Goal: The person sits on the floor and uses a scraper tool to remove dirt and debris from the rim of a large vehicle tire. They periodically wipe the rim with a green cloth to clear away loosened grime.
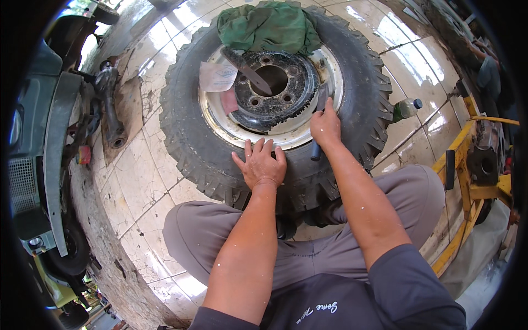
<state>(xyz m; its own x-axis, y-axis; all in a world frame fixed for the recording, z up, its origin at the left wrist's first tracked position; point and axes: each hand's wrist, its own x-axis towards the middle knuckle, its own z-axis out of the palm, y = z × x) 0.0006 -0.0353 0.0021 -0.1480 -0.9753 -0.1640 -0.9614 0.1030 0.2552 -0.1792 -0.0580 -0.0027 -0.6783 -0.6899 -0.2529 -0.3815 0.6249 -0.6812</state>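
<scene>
A large black tyre point(184, 121) with chunky tread lies flat before me, mounted on a wheel rim point(220, 122). The rim's outer part is whitish; its black centre has bolt holes and a ragged paint edge. My right hand point(326, 125) grips a blue-handled scraper point(322, 98), its flat grey blade resting along the right inner side of the rim. Fingers spread, my left hand point(260, 163) lies on the tyre sidewall at the near rim edge. A dark pointed blade point(247, 71) lies across the wheel centre, beside a pale paper sheet point(217, 76) and a small pink piece point(229, 102).
A green cloth point(268, 27) is draped over the tyre's far side. Right of the tyre lies a bottle with a blue cap point(406, 109). A yellow metal frame point(461, 148) stands at right. Metal vehicle parts point(111, 107) lie on cardboard at left, near a parked vehicle point(33, 126).
</scene>
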